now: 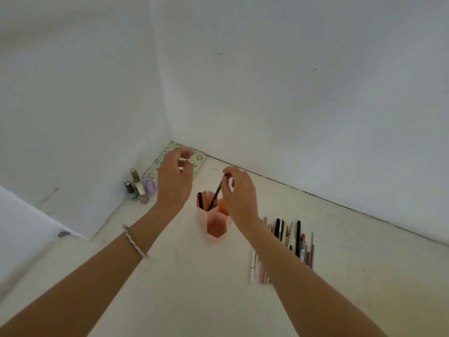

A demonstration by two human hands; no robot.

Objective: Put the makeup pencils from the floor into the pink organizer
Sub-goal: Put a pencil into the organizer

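A pink organizer of hexagonal cups stands on the pale floor in the room's corner. My right hand pinches the top of a dark makeup pencil, which slants down into a rear cup. Another dark pencil stands upright in the left cup. My left hand hovers to the left of the organizer, above the floor, with fingers loosely curled and nothing in it. A row of several makeup pencils lies on the floor to the right, partly hidden by my right forearm.
Several nail polish bottles stand against the left wall. A patterned flat tray lies in the corner behind my left hand. White walls close the space at the left and the back.
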